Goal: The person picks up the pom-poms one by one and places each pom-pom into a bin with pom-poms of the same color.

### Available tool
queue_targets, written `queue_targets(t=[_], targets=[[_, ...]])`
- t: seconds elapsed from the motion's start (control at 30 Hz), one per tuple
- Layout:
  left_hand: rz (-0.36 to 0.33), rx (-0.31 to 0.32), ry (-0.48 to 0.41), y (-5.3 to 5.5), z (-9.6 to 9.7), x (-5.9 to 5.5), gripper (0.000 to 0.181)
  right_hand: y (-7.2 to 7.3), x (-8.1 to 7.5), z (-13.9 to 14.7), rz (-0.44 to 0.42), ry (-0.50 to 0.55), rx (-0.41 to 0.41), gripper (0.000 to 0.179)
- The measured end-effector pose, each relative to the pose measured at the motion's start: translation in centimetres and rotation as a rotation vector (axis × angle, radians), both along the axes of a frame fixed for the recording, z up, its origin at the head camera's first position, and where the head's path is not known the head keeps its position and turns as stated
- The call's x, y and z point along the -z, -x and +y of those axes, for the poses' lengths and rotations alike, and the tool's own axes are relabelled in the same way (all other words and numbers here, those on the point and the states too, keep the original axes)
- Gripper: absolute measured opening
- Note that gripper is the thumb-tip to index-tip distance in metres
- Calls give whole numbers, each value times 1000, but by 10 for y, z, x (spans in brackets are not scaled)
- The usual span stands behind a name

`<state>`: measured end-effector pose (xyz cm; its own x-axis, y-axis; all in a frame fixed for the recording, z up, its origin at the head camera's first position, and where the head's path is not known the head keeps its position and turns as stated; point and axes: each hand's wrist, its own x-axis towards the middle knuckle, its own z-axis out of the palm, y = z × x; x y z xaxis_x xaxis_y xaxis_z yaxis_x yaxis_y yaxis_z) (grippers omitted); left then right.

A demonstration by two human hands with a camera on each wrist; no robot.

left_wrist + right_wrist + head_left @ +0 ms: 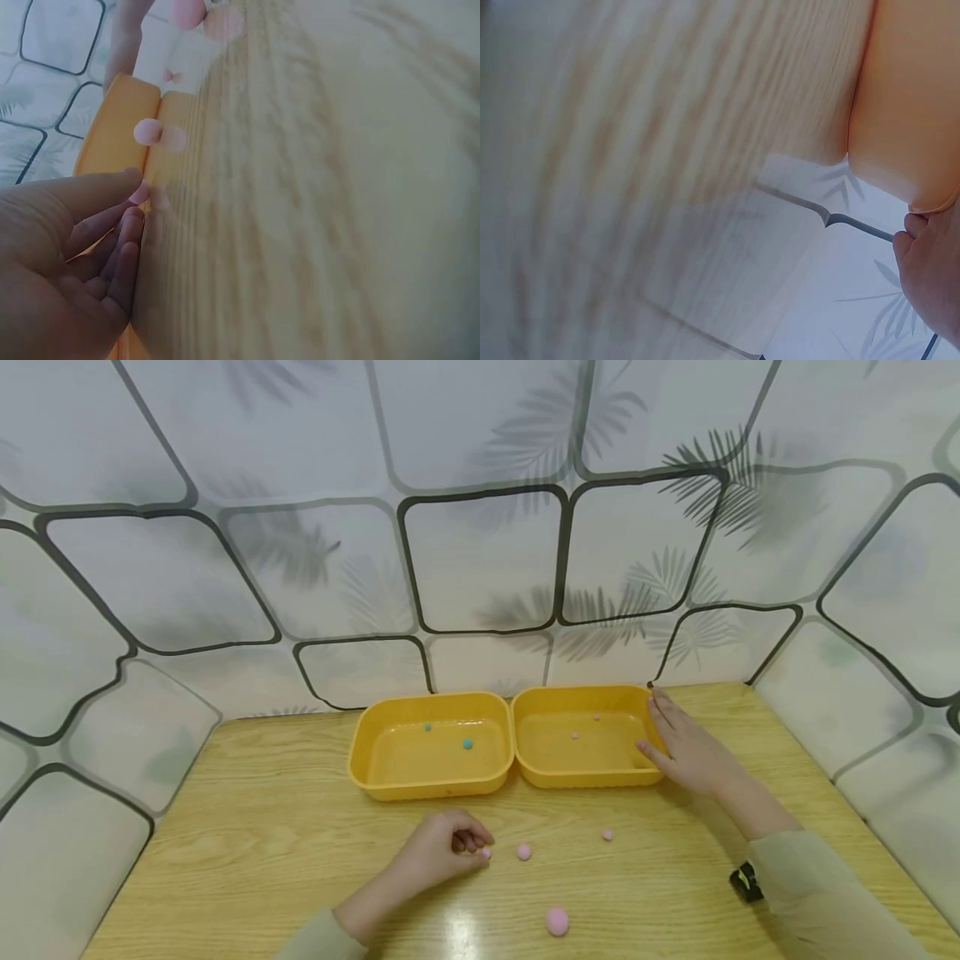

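My left hand [442, 847] pinches a small pink ball [486, 852] between thumb and fingertips, low over the wooden table; that ball [140, 193] also shows in the left wrist view. Just right of it lies another pink ball [523, 852]. My right hand [693, 747] rests at the right end of the right yellow tray [592, 779], its fingers extended along the rim and the thumb on the inner side. In the right wrist view, fingertips [911, 236] touch the tray's rim. Two small pink balls, one of them a pink ball [574, 736], lie in this tray.
The left yellow tray [435, 792] stands against the right one and holds two teal balls, including a teal ball [467, 743]. A larger pink ball [557, 921] and a smaller pink ball [607, 835] lie on the table [247, 827]. Patterned walls [487, 564] enclose the table.
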<state>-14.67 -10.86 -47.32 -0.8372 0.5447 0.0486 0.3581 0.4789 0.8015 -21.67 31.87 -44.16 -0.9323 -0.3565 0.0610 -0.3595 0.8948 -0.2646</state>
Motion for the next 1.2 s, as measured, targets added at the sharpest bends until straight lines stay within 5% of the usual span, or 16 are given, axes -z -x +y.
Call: queue_targets(t=[0.27, 0.53, 1.2], targets=[[85, -21, 82, -1, 6, 3, 9, 1, 4, 1, 7, -1, -2, 87], [129, -33, 75, -3, 7, 3, 12, -2, 3, -1, 5, 6, -2, 86], [47, -77, 48, -2, 11, -5, 3, -2, 1, 0, 13, 10, -2, 86]])
